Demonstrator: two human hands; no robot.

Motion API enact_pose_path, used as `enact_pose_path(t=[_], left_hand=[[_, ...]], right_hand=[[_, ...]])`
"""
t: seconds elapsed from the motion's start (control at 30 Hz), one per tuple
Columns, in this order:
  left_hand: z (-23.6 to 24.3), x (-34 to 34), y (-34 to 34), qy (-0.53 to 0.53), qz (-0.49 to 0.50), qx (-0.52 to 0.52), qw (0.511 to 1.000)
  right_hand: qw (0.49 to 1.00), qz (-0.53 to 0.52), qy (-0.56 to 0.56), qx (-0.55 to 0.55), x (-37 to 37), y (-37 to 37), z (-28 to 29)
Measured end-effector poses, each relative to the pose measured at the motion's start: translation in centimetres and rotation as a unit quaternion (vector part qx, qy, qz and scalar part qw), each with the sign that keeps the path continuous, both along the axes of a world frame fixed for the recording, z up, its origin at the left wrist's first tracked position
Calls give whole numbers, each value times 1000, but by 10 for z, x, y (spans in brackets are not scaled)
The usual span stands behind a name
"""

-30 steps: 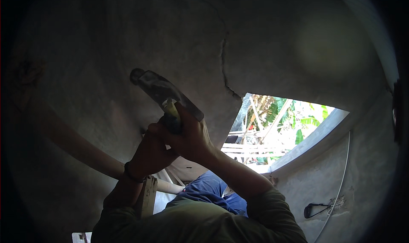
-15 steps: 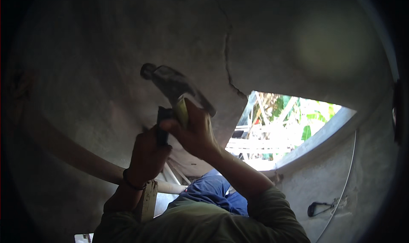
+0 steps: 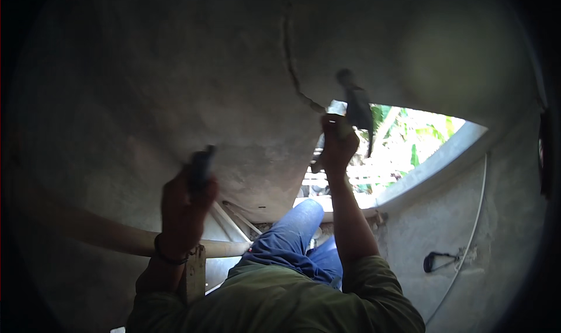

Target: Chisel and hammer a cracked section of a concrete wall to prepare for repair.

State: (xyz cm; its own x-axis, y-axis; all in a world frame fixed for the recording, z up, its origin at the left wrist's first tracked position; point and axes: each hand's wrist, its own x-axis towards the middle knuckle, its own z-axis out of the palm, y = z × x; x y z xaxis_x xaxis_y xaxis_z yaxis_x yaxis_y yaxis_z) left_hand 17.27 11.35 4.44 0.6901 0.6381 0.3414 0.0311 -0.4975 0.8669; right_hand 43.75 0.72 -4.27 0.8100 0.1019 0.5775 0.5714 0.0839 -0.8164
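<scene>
A dark claw hammer [image 3: 360,108], smeared by motion, is raised in front of the bright opening. My right hand [image 3: 339,146] is closed around its handle, below the head. Over on the left, my left hand [image 3: 186,207], with a dark band at the wrist, grips a short dark bar-shaped tool [image 3: 201,168]. Its upper end sticks out above the fingers; blur hides its exact kind. Hand and tool are apart from the hammer, before a grey concrete surface [image 3: 245,146].
A long crack [image 3: 290,64] runs through the concrete toward the opening [image 3: 409,140], beyond which leaves show. A pale pipe [image 3: 128,239] and a wooden post [image 3: 196,274] are by my left arm. On the right wall hang a thin white cable [image 3: 480,198] and a black loop [image 3: 431,262].
My right hand has swung the hammer up and to the right, away from my left hand. The left hand has shifted slightly left and down with the dark tool.
</scene>
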Motion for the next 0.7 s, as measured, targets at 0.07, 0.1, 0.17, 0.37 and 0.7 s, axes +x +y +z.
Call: enact_pose_path(t=[0.07,0.1,0.17,0.37,0.7], left_hand=[[3,3,0,45,-47,38,997],[2,1,3,43,-30,43,998],[-1,-4,5,17,-61,-9,998],[2,-7,5,-34,-50,-3,998],[4,-9,1,-8,-34,-33,999]], right_hand=[[992,48,76,87,0,-3,12],[993,49,75,71,-8,5,12],[991,117,66,3,-33,16,5],[919,357,73,-152,-109,43,-31],[631,723,205,-191,-184,67,-77]])
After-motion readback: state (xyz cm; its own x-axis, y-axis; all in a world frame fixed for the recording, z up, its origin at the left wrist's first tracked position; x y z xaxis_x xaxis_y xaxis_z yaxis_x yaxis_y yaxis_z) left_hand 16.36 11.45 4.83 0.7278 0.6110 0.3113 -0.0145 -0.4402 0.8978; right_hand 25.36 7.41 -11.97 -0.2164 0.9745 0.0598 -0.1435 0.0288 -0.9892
